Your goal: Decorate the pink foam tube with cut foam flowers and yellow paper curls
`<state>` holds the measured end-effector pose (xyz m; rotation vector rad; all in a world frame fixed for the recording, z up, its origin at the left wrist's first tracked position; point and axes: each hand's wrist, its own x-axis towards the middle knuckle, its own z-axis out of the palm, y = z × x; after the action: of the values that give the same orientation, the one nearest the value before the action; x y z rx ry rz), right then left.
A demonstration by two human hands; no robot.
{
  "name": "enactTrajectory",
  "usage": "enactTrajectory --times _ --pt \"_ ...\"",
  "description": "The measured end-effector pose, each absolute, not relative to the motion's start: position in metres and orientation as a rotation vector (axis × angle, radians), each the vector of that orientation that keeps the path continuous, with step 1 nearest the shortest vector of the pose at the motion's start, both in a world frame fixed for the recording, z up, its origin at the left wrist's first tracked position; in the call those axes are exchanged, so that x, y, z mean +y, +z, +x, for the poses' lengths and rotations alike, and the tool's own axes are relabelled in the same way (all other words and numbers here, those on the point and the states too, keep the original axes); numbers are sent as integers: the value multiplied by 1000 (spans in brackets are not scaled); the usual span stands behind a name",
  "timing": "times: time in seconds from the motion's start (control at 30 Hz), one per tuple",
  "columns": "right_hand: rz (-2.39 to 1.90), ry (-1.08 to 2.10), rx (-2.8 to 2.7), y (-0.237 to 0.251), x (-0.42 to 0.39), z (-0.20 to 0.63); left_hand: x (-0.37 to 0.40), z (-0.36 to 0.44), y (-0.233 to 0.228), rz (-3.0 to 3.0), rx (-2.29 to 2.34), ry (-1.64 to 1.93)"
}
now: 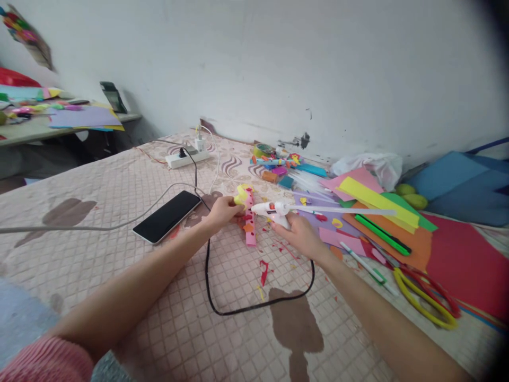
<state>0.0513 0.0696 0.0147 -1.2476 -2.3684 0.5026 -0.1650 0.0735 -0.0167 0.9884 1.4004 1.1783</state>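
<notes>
My right hand is closed around the grip of a white hot glue gun. A long translucent glue stick sticks out of its back end, and its nozzle points left. Beside the nozzle lies a pink paper strip with dark red dots and an orange shape on it. With fingers pinched, my left hand holds a yellow cutout at the strip's upper left edge. Whether the cutout is joined to the strip, I cannot tell. The gun's black cord loops across the tablecloth below both hands.
A smartphone lies left of my left hand, with a power strip behind it. Scissors, a green cutter, a marker and coloured paper crowd the right. Red scraps lie in front.
</notes>
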Motion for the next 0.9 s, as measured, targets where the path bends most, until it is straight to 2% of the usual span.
enactTrajectory --times 0.9 --pt "-1140 520 -2455 22 71 48 75 -164 -18 997 1464 1167"
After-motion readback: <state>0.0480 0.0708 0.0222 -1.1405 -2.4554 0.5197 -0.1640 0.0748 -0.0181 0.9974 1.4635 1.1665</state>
